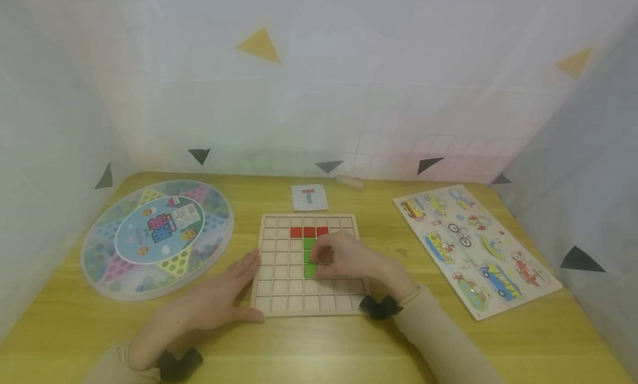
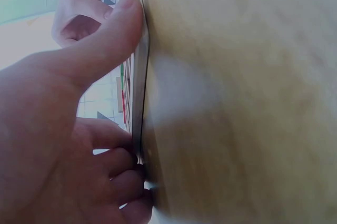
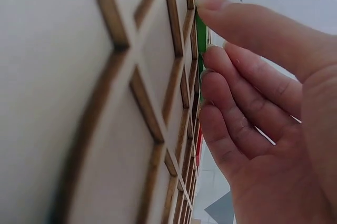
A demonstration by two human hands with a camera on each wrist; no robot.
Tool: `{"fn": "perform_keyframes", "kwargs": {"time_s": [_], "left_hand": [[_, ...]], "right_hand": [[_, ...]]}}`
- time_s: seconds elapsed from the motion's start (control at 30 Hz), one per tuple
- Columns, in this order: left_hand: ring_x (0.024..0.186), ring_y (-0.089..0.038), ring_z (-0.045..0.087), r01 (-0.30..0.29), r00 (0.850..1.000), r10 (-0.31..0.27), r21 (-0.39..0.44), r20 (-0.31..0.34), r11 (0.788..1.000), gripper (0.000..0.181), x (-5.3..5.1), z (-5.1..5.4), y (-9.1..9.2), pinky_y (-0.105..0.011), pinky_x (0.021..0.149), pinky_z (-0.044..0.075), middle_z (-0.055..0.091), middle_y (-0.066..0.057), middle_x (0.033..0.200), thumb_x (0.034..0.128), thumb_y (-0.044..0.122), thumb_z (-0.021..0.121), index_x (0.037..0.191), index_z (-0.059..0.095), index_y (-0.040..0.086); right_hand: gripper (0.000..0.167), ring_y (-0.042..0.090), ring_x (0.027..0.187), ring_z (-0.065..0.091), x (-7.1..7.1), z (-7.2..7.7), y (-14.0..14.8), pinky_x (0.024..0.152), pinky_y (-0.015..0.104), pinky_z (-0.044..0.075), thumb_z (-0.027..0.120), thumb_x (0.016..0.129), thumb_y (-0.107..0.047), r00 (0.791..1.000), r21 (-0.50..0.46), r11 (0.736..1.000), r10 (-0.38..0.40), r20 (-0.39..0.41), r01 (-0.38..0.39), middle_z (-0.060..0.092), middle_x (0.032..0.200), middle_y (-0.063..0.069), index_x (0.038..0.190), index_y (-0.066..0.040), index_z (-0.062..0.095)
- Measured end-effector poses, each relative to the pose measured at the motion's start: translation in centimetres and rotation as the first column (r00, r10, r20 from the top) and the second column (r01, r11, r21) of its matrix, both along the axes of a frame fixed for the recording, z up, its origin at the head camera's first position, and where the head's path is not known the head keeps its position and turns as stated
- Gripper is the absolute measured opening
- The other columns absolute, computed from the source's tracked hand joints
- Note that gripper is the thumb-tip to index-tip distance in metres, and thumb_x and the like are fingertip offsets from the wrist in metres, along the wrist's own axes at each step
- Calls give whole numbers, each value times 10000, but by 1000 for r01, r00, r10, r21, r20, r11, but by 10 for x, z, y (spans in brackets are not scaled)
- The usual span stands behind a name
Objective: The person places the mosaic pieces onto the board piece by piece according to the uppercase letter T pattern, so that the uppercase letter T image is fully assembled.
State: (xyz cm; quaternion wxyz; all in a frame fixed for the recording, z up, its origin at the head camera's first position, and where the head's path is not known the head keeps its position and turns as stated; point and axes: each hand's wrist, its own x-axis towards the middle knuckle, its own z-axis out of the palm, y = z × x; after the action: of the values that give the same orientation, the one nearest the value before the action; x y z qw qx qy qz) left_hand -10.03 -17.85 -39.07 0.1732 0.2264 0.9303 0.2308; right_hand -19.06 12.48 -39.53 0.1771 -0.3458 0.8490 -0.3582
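Observation:
A square wooden grid board (image 1: 309, 314) lies on the table. It holds a row of red tiles (image 1: 309, 232) with a column of green tiles (image 1: 308, 243) below the middle one. My right hand (image 1: 346, 256) pinches the lowest green tile (image 3: 202, 32) between thumb and fingers, at the foot of that column. Part of the column and the board's right side are hidden under this hand. Along the board's left edge rests my left hand (image 1: 211, 301), fingers on the side and thumb (image 2: 113, 37) at the near corner.
Behind the board lie a pattern card (image 1: 301, 203) with a red and green T and a small wooden block (image 1: 350, 182). A round game box (image 1: 159, 240) is on the left. A vehicle puzzle board (image 1: 473, 251) lies right. White sheets (image 1: 319, 112) enclose the table.

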Motion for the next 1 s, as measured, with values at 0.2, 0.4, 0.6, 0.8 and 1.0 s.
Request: {"fn": "perform_keyframes", "kwargs": {"time_s": [0.2,0.4,0.6,0.8,1.0], "left_hand": [[1520,-406,141,1,1000,-1,5,2,1000,1113,1,0,0,-571,1200,243,44,-107,1686,817,713,633,1599,176,66],[1519,-408,141,-1,1000,1,13,3,1000,1118,1,0,0,-570,1200,241,45,-111,1684,814,710,639,1599,172,65],[1522,-402,133,-3,1000,3,9,6,1000,1113,0,0,1,-565,1206,231,49,-107,1685,815,707,641,1598,178,66],[1524,-398,135,-6,1000,6,0,7,1000,1113,0,1,2,-566,1206,233,57,-105,1685,811,707,645,1598,184,69],[1522,-400,144,-4,1000,4,0,-4,1000,1115,0,0,1,-564,1202,244,55,-103,1686,812,714,638,1598,183,68]], "right_hand": [[234,95,881,640,-1,-1,0,820,258,558,858,792,-169,1000,1,1000,-1,-11,1,710,946,-61,967,-143,706],[242,89,869,629,-1,-2,-1,810,256,553,867,784,-186,1000,16,1000,-15,-18,15,702,936,-81,960,-163,703],[250,89,859,633,-2,-2,-1,806,261,558,876,775,-200,1000,15,999,-28,-2,28,700,925,-84,951,-168,701],[247,95,849,622,-2,-4,0,802,264,553,872,779,-221,999,14,1000,-26,-19,27,694,909,-84,945,-171,695],[206,98,813,610,-4,-5,0,762,262,551,854,803,-220,999,0,1000,-12,-51,12,675,866,-100,922,-186,691]]}}
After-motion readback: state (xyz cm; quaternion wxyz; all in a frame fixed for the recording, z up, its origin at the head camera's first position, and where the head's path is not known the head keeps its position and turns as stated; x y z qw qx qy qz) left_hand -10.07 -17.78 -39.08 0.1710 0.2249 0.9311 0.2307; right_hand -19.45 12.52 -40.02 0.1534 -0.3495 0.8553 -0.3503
